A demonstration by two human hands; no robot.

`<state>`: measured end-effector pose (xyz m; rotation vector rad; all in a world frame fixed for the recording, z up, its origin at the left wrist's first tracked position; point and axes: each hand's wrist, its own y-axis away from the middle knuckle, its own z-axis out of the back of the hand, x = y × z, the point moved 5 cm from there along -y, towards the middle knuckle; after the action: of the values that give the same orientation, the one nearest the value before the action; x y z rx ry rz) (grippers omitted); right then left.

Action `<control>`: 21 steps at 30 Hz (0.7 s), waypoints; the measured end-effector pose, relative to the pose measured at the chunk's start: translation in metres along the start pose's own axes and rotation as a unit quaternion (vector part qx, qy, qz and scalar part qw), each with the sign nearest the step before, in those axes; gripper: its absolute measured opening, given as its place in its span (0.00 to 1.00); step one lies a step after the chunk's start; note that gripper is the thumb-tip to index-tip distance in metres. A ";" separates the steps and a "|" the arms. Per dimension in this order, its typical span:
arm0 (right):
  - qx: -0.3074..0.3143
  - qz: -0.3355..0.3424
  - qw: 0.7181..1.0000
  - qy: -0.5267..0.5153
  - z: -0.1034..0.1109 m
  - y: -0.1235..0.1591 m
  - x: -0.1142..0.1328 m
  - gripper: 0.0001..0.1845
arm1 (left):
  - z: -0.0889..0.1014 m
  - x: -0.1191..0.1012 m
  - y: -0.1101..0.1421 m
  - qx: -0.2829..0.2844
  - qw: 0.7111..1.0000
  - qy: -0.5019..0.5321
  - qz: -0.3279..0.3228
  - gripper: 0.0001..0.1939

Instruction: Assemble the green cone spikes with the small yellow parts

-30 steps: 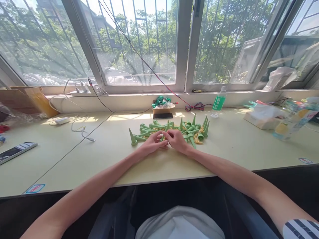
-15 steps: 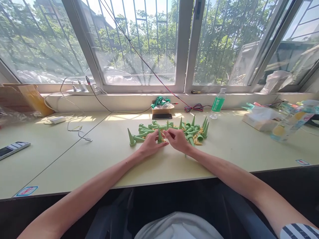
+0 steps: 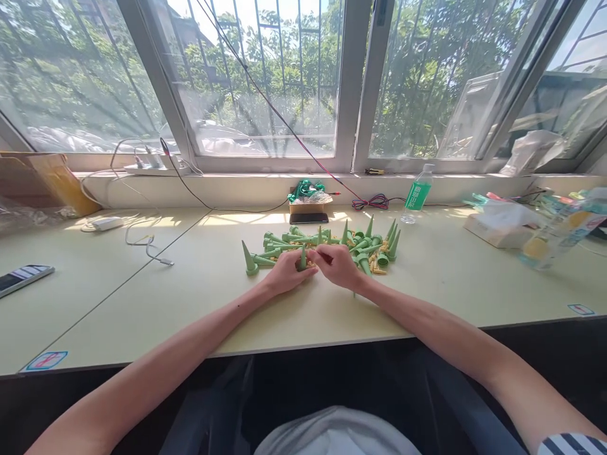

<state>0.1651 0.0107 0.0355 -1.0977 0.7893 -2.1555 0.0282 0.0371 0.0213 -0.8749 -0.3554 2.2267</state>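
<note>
On the table (image 3: 303,316) beside the cone pile (image 3: 364,244), a green cone (image 3: 303,257) is finger-clamped in the left hand (image 3: 286,273), the right hand's fingertips are pinched (on what, can't tell), seemingly mid-handling, steadiness needed.

Setting: indoor workroom, office-like; exact use cannot be told. Evidence: long pale counter (image 3: 284,322) with a seam, set against barred windows (image 3: 303,114); power strip (image 3: 156,170) at the windows' foot; white charger (image 3: 107,224), coiled wire (image 3: 372,202), tissue box (image 3: 493,234); many like green cones (image 3: 249,260) heaped mid-counter.
</note>
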 end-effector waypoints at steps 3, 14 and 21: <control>-0.002 -0.005 1.000 0.004 0.001 0.000 0.000 0.22 | 0.004 0.000 -0.001 0.006 1.000 0.025 0.006 0.13; -0.059 -0.031 0.998 0.019 0.021 -0.006 -0.005 0.25 | 0.027 0.004 -0.006 -0.052 0.998 -0.020 0.004 0.25; -0.121 -0.062 0.990 0.048 0.043 -0.011 -0.017 0.23 | 0.015 0.009 -0.003 -0.001 0.999 -0.025 0.042 0.17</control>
<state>0.2071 0.0201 0.0562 -1.1960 1.0753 -2.2745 0.0143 0.0458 0.0292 -0.8516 -0.3510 2.3282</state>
